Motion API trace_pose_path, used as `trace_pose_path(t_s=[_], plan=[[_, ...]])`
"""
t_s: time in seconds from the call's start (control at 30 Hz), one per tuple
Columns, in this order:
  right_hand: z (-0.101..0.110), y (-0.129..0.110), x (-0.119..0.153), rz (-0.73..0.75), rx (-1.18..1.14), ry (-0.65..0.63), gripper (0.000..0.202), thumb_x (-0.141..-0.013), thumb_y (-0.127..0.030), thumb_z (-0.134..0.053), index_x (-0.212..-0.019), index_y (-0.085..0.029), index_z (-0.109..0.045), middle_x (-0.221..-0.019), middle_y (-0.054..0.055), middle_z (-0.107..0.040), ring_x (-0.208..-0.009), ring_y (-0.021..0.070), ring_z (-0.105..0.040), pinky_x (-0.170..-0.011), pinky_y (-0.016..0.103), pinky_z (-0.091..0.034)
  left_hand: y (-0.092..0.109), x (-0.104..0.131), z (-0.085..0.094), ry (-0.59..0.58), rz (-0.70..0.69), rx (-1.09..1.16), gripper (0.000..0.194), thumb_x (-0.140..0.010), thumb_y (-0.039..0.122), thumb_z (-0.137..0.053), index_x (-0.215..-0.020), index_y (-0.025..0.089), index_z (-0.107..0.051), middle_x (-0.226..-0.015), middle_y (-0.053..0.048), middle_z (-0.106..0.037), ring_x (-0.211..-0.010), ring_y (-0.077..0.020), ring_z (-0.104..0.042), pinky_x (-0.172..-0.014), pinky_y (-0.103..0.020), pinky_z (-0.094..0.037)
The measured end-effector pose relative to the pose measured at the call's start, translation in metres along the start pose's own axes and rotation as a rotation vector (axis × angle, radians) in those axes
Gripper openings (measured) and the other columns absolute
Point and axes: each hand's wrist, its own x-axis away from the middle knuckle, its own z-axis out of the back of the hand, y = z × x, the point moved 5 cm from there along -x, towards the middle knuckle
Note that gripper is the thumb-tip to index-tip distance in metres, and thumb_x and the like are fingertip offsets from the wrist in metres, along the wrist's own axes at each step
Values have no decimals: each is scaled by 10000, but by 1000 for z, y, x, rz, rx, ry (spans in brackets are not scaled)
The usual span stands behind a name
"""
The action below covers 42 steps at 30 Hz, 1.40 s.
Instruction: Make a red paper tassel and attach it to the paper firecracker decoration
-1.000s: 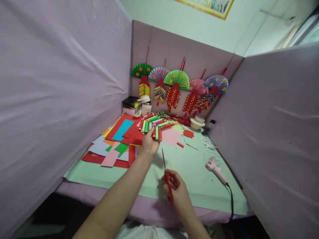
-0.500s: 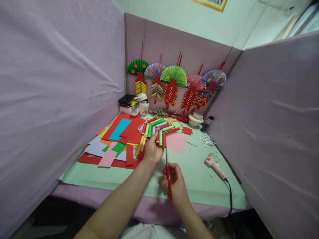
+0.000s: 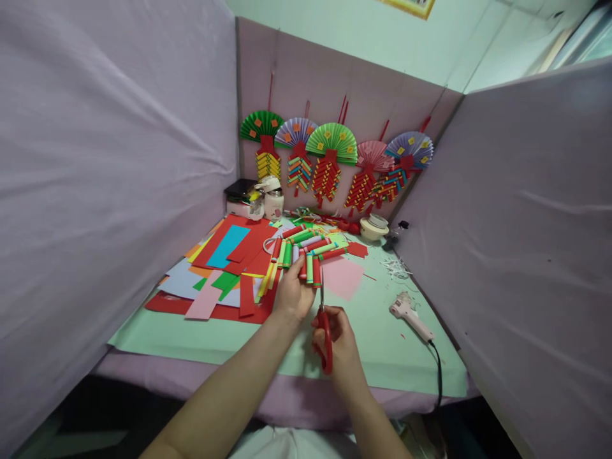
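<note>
My left hand (image 3: pixel 295 294) is closed on a string of paper firecrackers (image 3: pixel 310 248), made of several red, green and lilac rolled tubes. It grips the near end, and the rest stretches away over the table. In my right hand (image 3: pixel 340 335) are red-handled scissors (image 3: pixel 327 344), fingers in the loops. Their blades point away from me, beside the right edge of the nearest red tube. Whether the blades touch the string I cannot tell. A pink paper sheet (image 3: pixel 345 279) lies just beyond the blades.
Coloured paper sheets (image 3: pixel 210 299) are piled at the left. A hot glue gun (image 3: pixel 411 319) with a black cord rests at the right, near white scraps (image 3: pixel 396 268). At the back stand a cream bowl (image 3: pixel 373 228) and a jar (image 3: pixel 273 203); fan ornaments (image 3: pixel 331 143) hang behind.
The scissors have turned and moved slightly forward, to the right side of the nearest tube, with their handles showing wider. My left hand keeps its hold. The whole view has shifted a little.
</note>
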Motion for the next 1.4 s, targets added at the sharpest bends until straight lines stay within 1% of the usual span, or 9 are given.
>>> trace_pose_path(t_s=[0.2,0.4,0.53,0.7,0.87,1.0,1.1,1.27,1.4], plan=[[4,6,-1,-3,-22,-10,394,-689,-360,-691,-962,-222,-443,-797,-25,-513,-539,76,-467,-468,214,-427,-4,1,-2,-33,13,-2,124,-848,117,-535,-923,104,-634,-840,-75,-669,-746,-137,-650,-646,-214,-525],[5,7,-2,13,-30,-31,380,-708,-380,-691,-960,-221,-456,-791,-30,-515,-541,75,-472,-456,209,-435,-5,2,1,28,4,9,106,-845,85,-526,-888,92,-623,-729,-46,-647,-633,-109,-625,-591,-194,-516],[4,6,-2,29,-13,-39,343,-727,-376,-678,-944,-219,-463,-785,-36,-513,-521,68,-464,-437,203,-429,-4,1,3,49,-6,0,84,-840,79,-533,-866,95,-611,-711,-34,-631,-604,-99,-608,-601,-202,-522],[5,8,-1,27,-11,-33,302,-739,-338,-664,-932,-219,-465,-758,-46,-504,-495,67,-458,-413,207,-430,-4,2,4,57,-3,-12,91,-844,77,-519,-831,92,-608,-679,-33,-614,-586,-102,-599,-574,-200,-512],[6,6,1,20,2,-11,273,-740,-321,-656,-909,-214,-470,-733,-58,-492,-448,59,-444,-382,208,-422,-5,0,4,25,-24,-31,83,-833,80,-535,-826,99,-616,-717,-47,-630,-648,-113,-621,-626,-206,-516],[6,5,2,2,19,20,285,-729,-336,-668,-886,-211,-466,-709,-68,-472,-421,54,-434,-346,201,-409,-6,1,2,-41,-37,-44,88,-812,88,-568,-872,122,-624,-729,-38,-636,-721,-130,-637,-664,-212,-511],[7,7,2,-16,-1,34,321,-711,-357,-689,-881,-211,-459,-695,-75,-468,-387,43,-405,-311,188,-372,-7,1,3,-38,-28,-49,91,-806,103,-580,-880,129,-627,-763,-41,-648,-751,-134,-638,-713,-229,-508],[10,13,2,-35,-10,65,340,-710,-374,-694,-910,-217,-468,-672,-81,-467,-377,39,-392,-305,172,-335,-8,-1,6,-8,-11,-37,73,-819,100,-552,-834,119,-621,-736,-32,-640,-687,-109,-620,-691,-220,-498],[12,14,2,-12,2,85,349,-714,-397,-695,-921,-213,-484,-719,-58,-506,-409,34,-392,-327,161,-316,-9,-2,7,12,-11,-31,85,-819,86,-544,-765,115,-601,-663,-13,-610,-610,-92,-597,-634,-197,-482]])
